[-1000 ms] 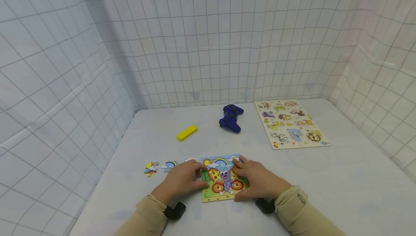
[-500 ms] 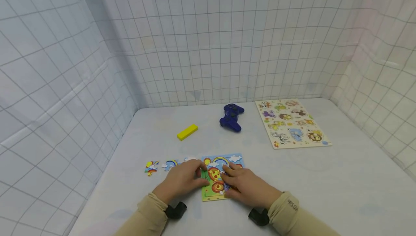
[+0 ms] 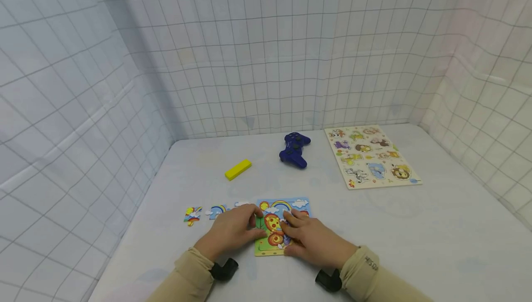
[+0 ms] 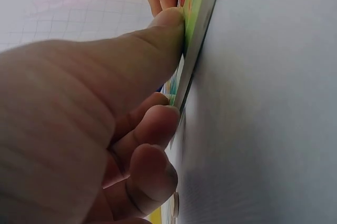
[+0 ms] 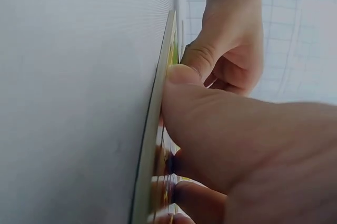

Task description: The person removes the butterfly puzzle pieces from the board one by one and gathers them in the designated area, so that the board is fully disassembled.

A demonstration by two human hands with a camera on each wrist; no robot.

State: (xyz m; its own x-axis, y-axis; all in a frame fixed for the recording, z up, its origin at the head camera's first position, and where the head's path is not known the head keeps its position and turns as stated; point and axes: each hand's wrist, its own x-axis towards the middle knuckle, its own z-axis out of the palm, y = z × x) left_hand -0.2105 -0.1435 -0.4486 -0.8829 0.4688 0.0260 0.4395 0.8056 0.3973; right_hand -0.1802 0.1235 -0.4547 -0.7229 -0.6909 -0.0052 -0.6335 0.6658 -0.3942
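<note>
A square jigsaw puzzle board [image 3: 272,222] with a butterfly and rainbow picture lies flat at the front middle in the head view. My left hand [image 3: 232,230] holds its left edge, the thumb on the rim and the other fingers curled beside it. In the left wrist view the left thumb [image 4: 152,45] touches the green border. My right hand [image 3: 317,239] rests over the right half, its fingers laid on the picture and hiding much of the butterfly. The right thumb [image 5: 189,97] lies along the near rim in the right wrist view.
Loose puzzle pieces lie left of the board, among them a sun piece [image 3: 193,214] and a rainbow piece [image 3: 218,211]. Farther back are a yellow block [image 3: 238,170], a dark blue game controller [image 3: 294,150] and an animal puzzle board [image 3: 371,156]. Gridded curtains [image 3: 257,62] enclose the table.
My right hand has slid left from the board's right edge onto the middle of the picture, uncovering the upper right corner. My left hand has stayed at the left edge.
</note>
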